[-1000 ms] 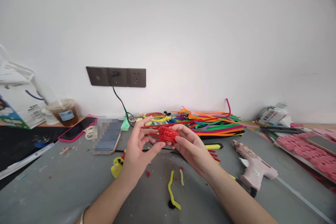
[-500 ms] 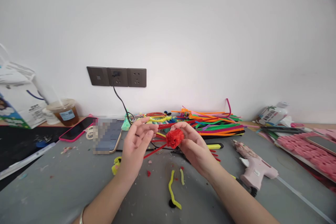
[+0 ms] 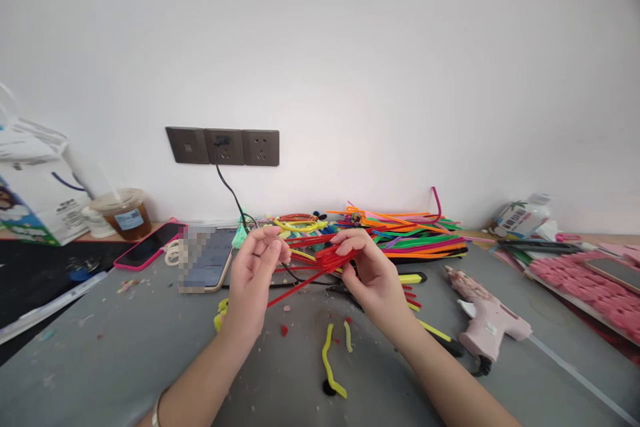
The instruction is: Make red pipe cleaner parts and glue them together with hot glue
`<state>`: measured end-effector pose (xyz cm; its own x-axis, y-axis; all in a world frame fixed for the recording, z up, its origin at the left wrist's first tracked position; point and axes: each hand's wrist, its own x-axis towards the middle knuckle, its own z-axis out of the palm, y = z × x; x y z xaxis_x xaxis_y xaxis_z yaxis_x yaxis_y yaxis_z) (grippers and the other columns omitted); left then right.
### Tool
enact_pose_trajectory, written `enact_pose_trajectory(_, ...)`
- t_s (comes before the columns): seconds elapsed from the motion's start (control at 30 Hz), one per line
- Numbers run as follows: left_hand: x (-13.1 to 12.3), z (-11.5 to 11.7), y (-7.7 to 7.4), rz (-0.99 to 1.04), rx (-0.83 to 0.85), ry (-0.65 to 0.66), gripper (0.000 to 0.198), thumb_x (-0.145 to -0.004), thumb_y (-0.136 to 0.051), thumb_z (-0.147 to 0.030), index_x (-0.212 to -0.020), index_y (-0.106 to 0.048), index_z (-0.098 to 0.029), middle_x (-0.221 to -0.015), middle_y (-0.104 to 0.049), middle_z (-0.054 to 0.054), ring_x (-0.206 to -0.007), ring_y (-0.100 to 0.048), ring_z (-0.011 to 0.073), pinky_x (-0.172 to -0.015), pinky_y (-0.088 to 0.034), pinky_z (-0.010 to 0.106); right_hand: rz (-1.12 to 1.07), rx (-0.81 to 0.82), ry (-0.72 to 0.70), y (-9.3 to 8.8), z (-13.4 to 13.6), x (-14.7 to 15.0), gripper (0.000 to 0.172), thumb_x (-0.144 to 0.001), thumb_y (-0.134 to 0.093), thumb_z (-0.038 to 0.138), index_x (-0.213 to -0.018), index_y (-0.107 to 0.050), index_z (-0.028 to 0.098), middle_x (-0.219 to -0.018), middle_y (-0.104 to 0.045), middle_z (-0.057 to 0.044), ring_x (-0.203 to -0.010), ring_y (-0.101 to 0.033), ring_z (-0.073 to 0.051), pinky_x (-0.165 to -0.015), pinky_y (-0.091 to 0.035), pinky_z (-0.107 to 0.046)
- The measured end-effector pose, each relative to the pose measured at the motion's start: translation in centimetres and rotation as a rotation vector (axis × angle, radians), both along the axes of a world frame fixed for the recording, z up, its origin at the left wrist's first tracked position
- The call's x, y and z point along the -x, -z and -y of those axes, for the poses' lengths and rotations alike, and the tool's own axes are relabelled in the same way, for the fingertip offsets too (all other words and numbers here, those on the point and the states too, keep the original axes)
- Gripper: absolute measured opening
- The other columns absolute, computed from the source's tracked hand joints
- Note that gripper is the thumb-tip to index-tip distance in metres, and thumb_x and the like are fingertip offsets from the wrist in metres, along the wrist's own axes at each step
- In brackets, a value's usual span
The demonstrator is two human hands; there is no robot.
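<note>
A coil of red pipe cleaner [image 3: 327,259] is pinched between the thumb and fingers of my right hand [image 3: 373,273], held up above the table. From it a straight red strand slants down to the left and disappears behind my left hand [image 3: 257,273]. That hand is closed, with thumb and fingertips together; what they hold, if anything, I cannot make out. Below both hands lie a bent yellow pipe cleaner piece [image 3: 327,360] and a shorter pale yellow piece [image 3: 348,336] on the grey mat [image 3: 280,380].
Behind the hands spreads a pile of colourful pipe cleaners [image 3: 420,243]. A pink glue gun [image 3: 487,320] lies at right, near a pink keyboard [image 3: 565,280]. To the left are a phone [image 3: 150,247], a larger phone [image 3: 207,260] and a drink cup [image 3: 125,217]. Red scraps dot the mat.
My left hand has closed from spread fingers into a pinch and shifted slightly left. My right hand has turned the red coil, which now shows its looped side.
</note>
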<state>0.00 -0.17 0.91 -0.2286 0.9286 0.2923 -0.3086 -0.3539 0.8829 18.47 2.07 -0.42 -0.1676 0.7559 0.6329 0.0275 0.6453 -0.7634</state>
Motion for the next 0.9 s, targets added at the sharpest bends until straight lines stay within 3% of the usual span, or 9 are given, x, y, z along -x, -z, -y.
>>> enact_pose_trajectory(0.23,-0.1,0.2,0.0,0.019,-0.016,0.038,0.019,-0.089,-0.066,-0.038,-0.096,-0.068,-0.021,-0.078,-0.065,0.001,-0.076,-0.060,0.0133,-0.078,-0.052,0.027,0.092,-0.053,0.033,0.1,0.1,0.0,0.028,-0.081,-0.047,0.002,-0.094,-0.055,0.026,-0.106,-0.056,-0.007,-0.107,-0.055,-0.024,-0.089,-0.044,-0.039)
enact_pose_trajectory(0.4,-0.1,0.2,0.0,0.031,0.033,0.058,0.023,-0.090,-0.064,-0.039,-0.100,-0.070,-0.019,-0.088,-0.073,0.006,-0.089,-0.068,0.0181,-0.084,-0.054,0.030,0.080,-0.065,0.110,0.4,-0.2,-0.1,0.028,-0.081,-0.047,0.003,-0.094,-0.054,0.026,-0.103,-0.056,-0.006,-0.104,-0.055,-0.023,-0.091,-0.043,-0.039)
enact_pose_trajectory(0.57,-0.1,0.3,0.0,0.009,0.079,0.114,0.026,-0.089,-0.066,-0.039,-0.104,-0.070,-0.018,-0.094,-0.076,0.009,-0.096,-0.070,0.0214,-0.089,-0.056,0.034,-0.056,0.083,0.233,0.9,-1.1,-0.5,0.023,-0.079,-0.052,0.009,-0.095,-0.054,0.025,-0.101,-0.057,-0.005,-0.100,-0.056,-0.022,-0.089,-0.043,-0.036)
enact_pose_trajectory(0.7,-0.1,0.3,0.0,0.007,0.085,0.134,0.026,-0.088,-0.067,-0.040,-0.101,-0.070,-0.017,-0.091,-0.076,0.009,-0.091,-0.070,0.0199,-0.087,-0.057,0.032,-0.173,0.194,0.246,1.1,-1.6,-0.8,0.022,-0.076,-0.057,0.013,-0.094,-0.055,0.025,-0.097,-0.059,-0.003,-0.093,-0.057,-0.021,-0.082,-0.044,-0.034)
enact_pose_trajectory(0.9,-0.1,0.3,0.3,-0.007,0.052,0.168,0.024,-0.089,-0.065,-0.041,-0.098,-0.069,-0.018,-0.085,-0.072,0.005,-0.081,-0.067,0.0152,-0.080,-0.057,0.027,-0.203,0.224,0.245,1.1,-1.8,-0.7,0.023,-0.071,-0.059,0.015,-0.091,-0.058,0.025,-0.092,-0.062,-0.002,-0.084,-0.059,-0.020,-0.074,-0.046,-0.032)
